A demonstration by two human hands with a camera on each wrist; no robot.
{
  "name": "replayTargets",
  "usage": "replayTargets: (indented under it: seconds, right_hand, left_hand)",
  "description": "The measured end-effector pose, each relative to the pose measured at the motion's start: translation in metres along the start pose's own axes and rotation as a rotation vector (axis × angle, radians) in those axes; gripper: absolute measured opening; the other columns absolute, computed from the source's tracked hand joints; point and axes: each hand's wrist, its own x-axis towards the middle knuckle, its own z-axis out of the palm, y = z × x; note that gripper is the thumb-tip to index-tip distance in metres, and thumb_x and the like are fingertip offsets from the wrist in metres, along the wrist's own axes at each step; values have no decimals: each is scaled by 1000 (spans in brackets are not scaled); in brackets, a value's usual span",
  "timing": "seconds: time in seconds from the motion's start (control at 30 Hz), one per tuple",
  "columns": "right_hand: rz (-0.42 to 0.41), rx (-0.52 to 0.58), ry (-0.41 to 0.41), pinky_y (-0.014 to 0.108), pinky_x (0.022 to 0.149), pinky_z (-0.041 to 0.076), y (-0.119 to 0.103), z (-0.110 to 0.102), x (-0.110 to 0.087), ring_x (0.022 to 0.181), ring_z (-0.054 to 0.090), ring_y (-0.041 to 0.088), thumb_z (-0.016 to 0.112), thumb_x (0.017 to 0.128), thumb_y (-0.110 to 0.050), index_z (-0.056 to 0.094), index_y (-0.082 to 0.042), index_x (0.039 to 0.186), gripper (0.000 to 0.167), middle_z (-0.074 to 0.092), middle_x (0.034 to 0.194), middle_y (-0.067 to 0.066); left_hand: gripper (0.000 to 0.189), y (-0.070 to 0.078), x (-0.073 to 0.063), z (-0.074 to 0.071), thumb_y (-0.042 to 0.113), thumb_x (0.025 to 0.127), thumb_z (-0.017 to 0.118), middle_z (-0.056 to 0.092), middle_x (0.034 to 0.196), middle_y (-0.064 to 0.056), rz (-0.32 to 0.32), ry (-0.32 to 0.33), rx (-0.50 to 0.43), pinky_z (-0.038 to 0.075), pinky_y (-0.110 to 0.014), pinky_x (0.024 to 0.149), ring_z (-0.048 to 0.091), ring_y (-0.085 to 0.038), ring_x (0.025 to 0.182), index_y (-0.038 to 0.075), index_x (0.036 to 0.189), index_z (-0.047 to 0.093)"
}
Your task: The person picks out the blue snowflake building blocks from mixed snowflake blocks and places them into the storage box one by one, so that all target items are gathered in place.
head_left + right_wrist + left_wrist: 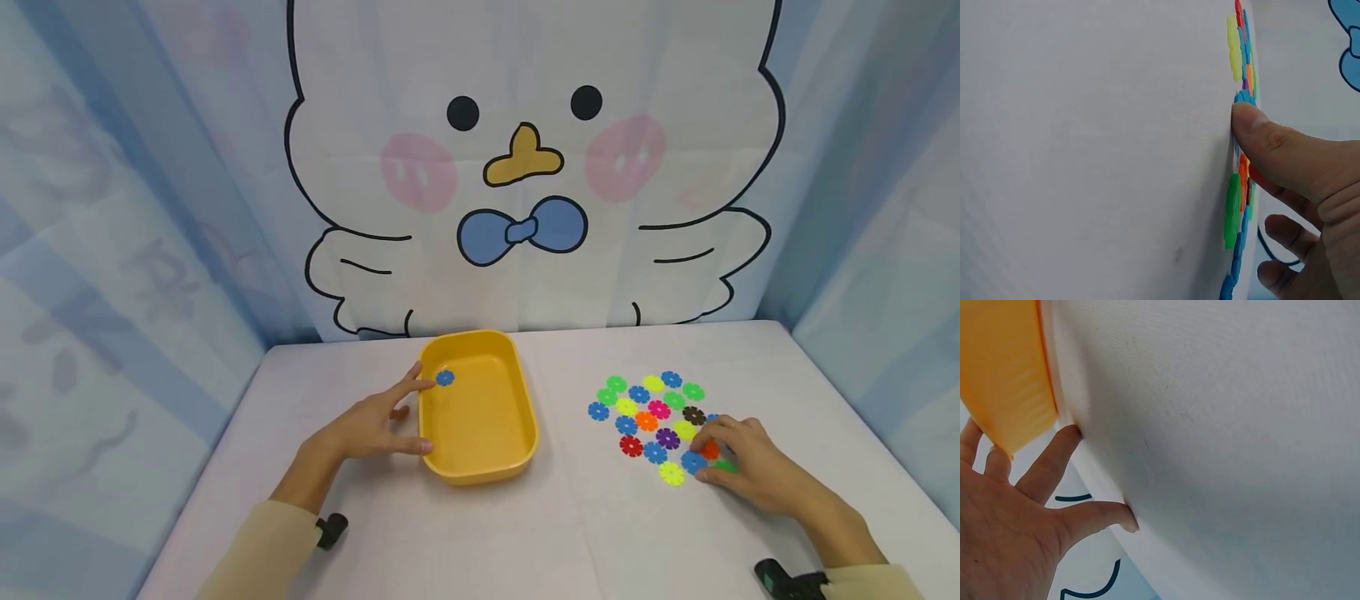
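My left hand [371, 425] rests against the left side of a yellow tray [480, 479], its fingers spread and fairly straight, fingertips at the rim. Inside that tray, near the upper left corner, lies one blue notched plastic disc [445, 378]. On the right, my right hand [757, 467] reaches down to a scatter of coloured discs. Thumb and index finger pinch a blue notched disc [693, 462] at the scatter's near right edge. Beside them lie an orange-red disc [709, 450] and a green disc [1232, 211], both partly covered in the head view.
Several more discs lie flat and close together, among them a yellow disc [671, 474], a red disc [632, 446] and a purple disc [667, 438]. A white cloth covers the table [480, 542]. Behind it hangs a curtain [525, 292] with a cartoon figure.
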Motion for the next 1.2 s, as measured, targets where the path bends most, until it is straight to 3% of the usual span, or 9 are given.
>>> replayTargets:
  seconds: [0.13, 0.27, 0.63, 0.87, 1.1, 1.2]
  right_hand:
    - [15, 0, -31, 27, 77, 52, -5, 1, 0, 97, 48, 17, 86, 82, -22, 70, -18, 108, 31, 66, 100, -11]
    - [18, -5, -62, 22, 75, 52, -9, 1, 0, 94, 49, 13, 85, 84, -20, 70, -18, 111, 31, 66, 99, -14]
    - [-11, -80, -92, 27, 80, 55, -10, -1, -2, 95, 50, 10, 82, 87, -25, 75, -22, 121, 36, 63, 100, -18]
    - [21, -137, -120, 31, 79, 57, -12, -2, 2, 90, 52, 10, 81, 88, -33, 75, -14, 119, 37, 63, 96, -13]
    - [-11, -171, -63, 29, 76, 55, -13, -3, 3, 88, 49, 10, 83, 85, -35, 76, -15, 116, 37, 57, 89, -15]
    - [-33, -182, -41, 33, 79, 58, -13, -5, 3, 91, 52, 11, 84, 84, -34, 76, -17, 116, 38, 60, 93, -14]
  left_hand:
    - [92, 0, -1, 0, 61, 77, 84, 3, 172, 18, -6, -3, -2, 44, -65, 109, 55, -36, 136, 41, 155, 38]
    - [92, 0, -1, 1, 61, 77, 84, 4, 172, 18, -15, 4, -5, 43, -66, 109, 55, -36, 137, 43, 155, 38]
    - [92, 2, 1, 0, 62, 75, 85, 6, 172, 17, -46, 13, -17, 42, -66, 110, 54, -34, 138, 46, 153, 39]
    - [92, 2, 1, -2, 62, 76, 84, 4, 172, 17, -42, 9, -12, 43, -66, 108, 54, -36, 137, 42, 154, 40]
    - [92, 2, 2, -2, 60, 77, 84, 5, 172, 17, -27, 2, -22, 45, -65, 107, 54, -36, 137, 40, 155, 40]
    - [91, 2, 2, -1, 61, 77, 84, 4, 172, 17, -32, -6, -24, 45, -65, 107, 54, -37, 137, 41, 154, 40]
